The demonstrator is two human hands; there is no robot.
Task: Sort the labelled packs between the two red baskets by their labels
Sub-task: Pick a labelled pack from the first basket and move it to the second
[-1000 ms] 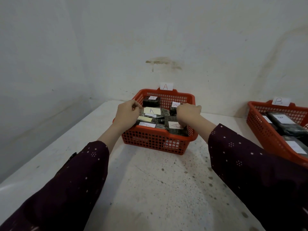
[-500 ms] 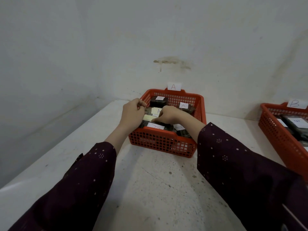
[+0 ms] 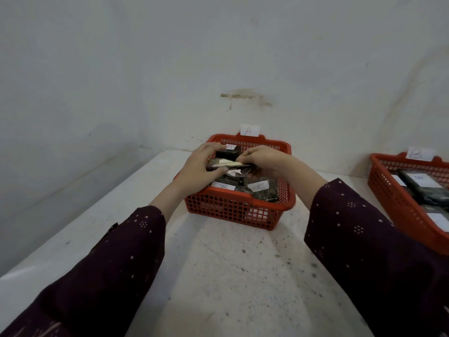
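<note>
At frame centre, above basket A [image 3: 230, 210], the pack [image 3: 228, 165] runs left-to-right; the left hand [image 3: 199, 169] and right hand [image 3: 263, 158] fingers pinch its opposite ends, equally near.

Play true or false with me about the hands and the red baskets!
1. The left hand and the right hand both hold one dark pack above the A basket. True.
2. The B basket has black packs with white labels inside. True.
3. The B basket stands left of the A basket. False: it stands to the right.
4. The baskets are blue. False: both are red.
</note>
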